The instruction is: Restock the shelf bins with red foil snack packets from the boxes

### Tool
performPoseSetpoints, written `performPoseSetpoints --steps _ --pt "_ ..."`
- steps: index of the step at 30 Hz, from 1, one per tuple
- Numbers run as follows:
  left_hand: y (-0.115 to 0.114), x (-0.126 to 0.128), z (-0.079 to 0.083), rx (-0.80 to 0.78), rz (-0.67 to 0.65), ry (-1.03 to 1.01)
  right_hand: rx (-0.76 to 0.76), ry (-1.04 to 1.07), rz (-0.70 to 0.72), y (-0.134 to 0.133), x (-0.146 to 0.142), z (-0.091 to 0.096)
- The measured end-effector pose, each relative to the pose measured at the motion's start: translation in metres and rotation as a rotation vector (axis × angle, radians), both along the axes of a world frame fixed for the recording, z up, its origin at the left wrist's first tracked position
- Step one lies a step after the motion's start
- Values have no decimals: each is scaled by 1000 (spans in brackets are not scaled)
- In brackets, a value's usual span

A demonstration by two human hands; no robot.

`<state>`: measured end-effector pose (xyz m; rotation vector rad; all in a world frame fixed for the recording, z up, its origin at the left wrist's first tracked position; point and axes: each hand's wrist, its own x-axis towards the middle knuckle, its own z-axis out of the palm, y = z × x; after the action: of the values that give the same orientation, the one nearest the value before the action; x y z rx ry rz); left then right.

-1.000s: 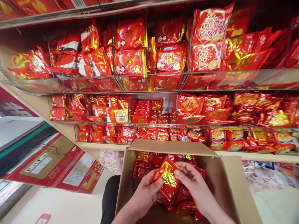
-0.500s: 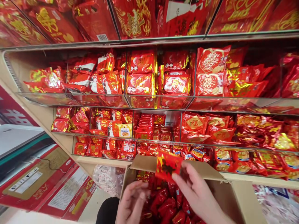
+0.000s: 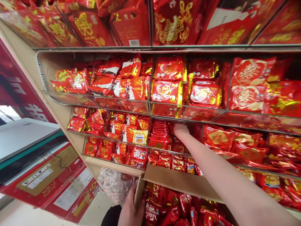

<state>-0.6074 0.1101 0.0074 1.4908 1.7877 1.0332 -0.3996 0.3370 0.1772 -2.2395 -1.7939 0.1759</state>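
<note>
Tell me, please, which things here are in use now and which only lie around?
In use:
right hand, beside the stacked shelf packets
left hand, gripping the cardboard box
red packets inside that box

Lying around:
yellow cookie packet
flat cartons on the floor
clear bag

Box (image 3: 178, 182): near centre, in front of the shelves (image 3: 150, 48), packets (image 3: 174, 210) inside.
Left hand (image 3: 130, 210): on the box's left corner.
Right hand (image 3: 181, 130): far, inside a middle shelf compartment.
Bag (image 3: 113, 183): left of the box, under the lowest shelf.
Cartons (image 3: 47, 179): left, on the floor (image 3: 23, 216).
</note>
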Motion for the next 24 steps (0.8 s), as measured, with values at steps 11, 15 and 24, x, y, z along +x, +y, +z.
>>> performPoseSetpoints --steps 11,15,24 --pt "2 -1 -15 87 18 -13 76 272 -169 32 12 -50" --pt "3 -2 -16 67 26 0 120 359 -147 36 12 -55" --pt "1 -2 -11 6 27 29 86 506 -214 35 14 -60"
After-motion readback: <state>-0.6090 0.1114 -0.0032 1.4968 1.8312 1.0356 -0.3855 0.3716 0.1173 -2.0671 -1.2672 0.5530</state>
